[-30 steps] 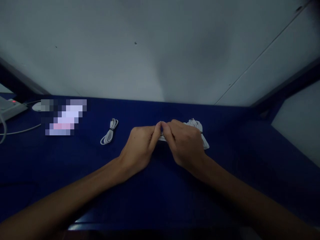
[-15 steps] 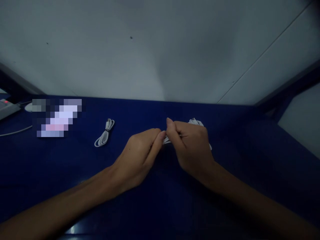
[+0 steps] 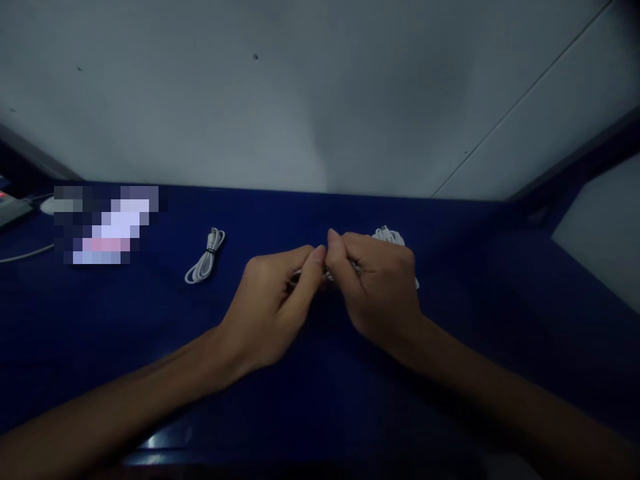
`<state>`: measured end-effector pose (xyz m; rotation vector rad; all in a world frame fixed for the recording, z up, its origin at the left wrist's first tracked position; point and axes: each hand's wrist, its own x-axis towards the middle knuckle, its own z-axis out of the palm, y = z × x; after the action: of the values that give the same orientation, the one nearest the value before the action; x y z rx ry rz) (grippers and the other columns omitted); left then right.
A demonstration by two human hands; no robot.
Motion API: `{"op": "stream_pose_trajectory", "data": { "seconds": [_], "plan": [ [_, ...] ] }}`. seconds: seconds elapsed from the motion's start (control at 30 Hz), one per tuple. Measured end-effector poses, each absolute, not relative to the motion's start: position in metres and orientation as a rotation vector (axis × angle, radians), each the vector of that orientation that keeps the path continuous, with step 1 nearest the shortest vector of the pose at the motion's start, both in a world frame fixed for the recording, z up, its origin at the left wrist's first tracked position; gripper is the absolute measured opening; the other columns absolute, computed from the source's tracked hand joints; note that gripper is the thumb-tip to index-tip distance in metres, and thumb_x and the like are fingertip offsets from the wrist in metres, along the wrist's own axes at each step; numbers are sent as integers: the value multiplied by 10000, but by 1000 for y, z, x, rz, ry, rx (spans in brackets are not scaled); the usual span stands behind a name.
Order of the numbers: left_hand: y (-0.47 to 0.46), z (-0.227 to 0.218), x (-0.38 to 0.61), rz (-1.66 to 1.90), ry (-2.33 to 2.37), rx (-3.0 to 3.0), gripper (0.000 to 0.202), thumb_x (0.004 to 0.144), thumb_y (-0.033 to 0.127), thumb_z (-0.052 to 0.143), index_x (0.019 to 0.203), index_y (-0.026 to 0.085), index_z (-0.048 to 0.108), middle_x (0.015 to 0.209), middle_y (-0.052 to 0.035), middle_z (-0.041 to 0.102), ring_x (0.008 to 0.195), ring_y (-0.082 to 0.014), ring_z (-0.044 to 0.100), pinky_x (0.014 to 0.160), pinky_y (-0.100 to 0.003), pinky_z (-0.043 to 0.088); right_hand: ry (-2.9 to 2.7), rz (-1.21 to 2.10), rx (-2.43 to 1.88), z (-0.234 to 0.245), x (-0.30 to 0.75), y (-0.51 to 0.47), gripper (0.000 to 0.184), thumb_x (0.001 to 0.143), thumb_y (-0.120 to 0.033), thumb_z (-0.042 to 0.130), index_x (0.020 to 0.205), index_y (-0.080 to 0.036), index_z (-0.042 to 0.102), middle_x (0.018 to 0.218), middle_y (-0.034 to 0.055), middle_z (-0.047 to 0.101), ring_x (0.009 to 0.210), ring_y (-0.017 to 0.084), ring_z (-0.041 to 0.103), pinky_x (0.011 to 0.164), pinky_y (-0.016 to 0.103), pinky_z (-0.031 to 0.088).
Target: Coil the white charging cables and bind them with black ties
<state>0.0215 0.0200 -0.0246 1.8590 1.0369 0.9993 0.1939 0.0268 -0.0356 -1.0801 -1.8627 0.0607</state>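
My left hand [image 3: 273, 303] and my right hand [image 3: 375, 287] meet over the middle of a dark blue table [image 3: 320, 373]. Both are closed in a pinch on a white cable [image 3: 327, 273], of which only a short piece shows between the fingertips. Behind my right hand lies a pile of white cables [image 3: 393, 239], mostly hidden by the hand. A single bundled white cable [image 3: 205, 257] tied with a dark band lies on the table to the left, apart from my left hand.
A pale wall [image 3: 300, 100] rises right behind the table. At the far left lie a blurred patch [image 3: 107, 223], a thin white cord [image 3: 25, 253] and part of a pale device [image 3: 10, 208]. The scene is dim.
My hands stay pinched together on the cable; the fingers have shifted slightly and the left hand has slid a little nearer. The view has tilted down a little.
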Motion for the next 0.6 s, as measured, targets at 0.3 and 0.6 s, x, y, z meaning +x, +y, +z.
{"op": "stream_pose_trajectory", "data": {
  "seconds": [0.3,0.6],
  "plan": [
    [27,-25,17,706,1030,1205,560,1133,504,481,652,235,386,561,72,301,457,-92,236,427,-242,200,-1874,-35,-955,-45,191,25,335,1099,-205,584,763,-201,583,660,-31,585,565,103,504,573,279,386],
    [14,-20,21,996,1164,2004,469,1153,324,455,705,205,525,618,32,479,556,-124,430,555,-299,316,-1654,404,-1108,-31,186,19,541,1078,-249,635,609,-220,366,546,-75,343,490,86,329,494,281,293]
  ]
}}
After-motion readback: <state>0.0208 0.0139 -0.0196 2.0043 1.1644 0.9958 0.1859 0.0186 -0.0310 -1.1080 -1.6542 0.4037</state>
